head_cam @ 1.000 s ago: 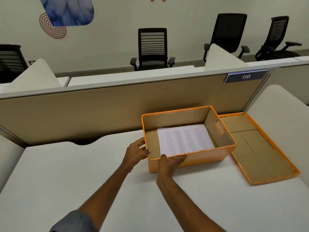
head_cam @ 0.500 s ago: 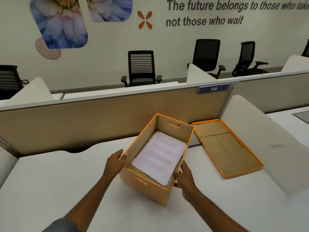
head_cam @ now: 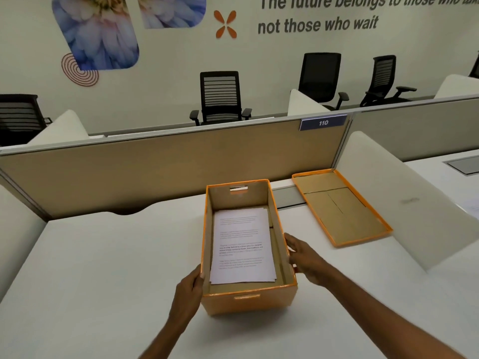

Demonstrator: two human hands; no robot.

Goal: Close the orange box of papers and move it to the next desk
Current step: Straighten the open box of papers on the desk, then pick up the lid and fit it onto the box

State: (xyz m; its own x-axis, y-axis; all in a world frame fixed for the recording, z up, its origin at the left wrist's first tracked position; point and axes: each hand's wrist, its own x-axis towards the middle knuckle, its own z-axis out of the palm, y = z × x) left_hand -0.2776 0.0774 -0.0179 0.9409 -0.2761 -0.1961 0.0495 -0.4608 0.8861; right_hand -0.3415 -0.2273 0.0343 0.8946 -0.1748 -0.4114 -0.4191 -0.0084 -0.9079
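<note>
An open orange box point(head_cam: 248, 303) stands on the white desk point(head_cam: 90, 268) in front of me, its long side pointing away. A stack of printed papers point(head_cam: 242, 244) lies flat inside. My left hand point(head_cam: 188, 291) presses against the box's left wall near the front corner. My right hand point(head_cam: 304, 257) holds the right wall. The orange lid point(head_cam: 339, 206) lies upside down on the desk to the right, apart from the box.
A tan partition point(head_cam: 155, 161) with a "110" sign point(head_cam: 322, 122) closes the desk's far side. A white divider panel point(head_cam: 404, 198) stands right of the lid, with the neighbouring desk point(head_cam: 440, 167) beyond it. Black office chairs point(head_cam: 220, 97) line the far wall.
Both hands have turned the box from lying crosswise to pointing lengthwise away from me. It now sits flat and nearer the desk's middle. The lid has stayed in place.
</note>
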